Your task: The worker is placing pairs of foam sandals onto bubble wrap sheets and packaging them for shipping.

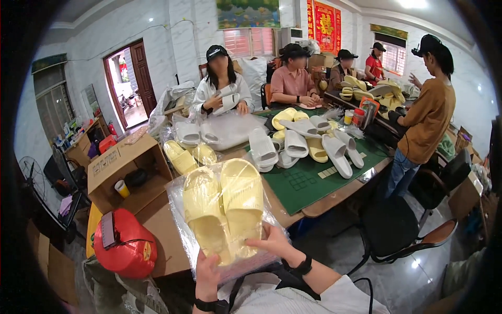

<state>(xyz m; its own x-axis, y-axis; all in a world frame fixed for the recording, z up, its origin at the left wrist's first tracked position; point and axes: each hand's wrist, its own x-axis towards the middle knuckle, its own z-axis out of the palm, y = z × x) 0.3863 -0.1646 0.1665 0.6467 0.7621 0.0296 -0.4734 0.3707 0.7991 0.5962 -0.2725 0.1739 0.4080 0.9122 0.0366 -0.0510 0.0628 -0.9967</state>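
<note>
Item: pair of pale yellow foam slide sandals (222, 209) in a clear plastic bag (180, 230), held near centre, left hand (206, 277) and right hand (272, 243) pinching its near edge; risk: slick film slipping, pair dropping.

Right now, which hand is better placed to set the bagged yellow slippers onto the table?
Probably the right hand: it lies across the clear bag of yellow slippers on the table side, while the left hand grips the bottom edge.

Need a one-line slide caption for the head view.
Both hands, left hand and right hand, hold a clear bag of yellow slippers beside a table piled with slippers.
</note>
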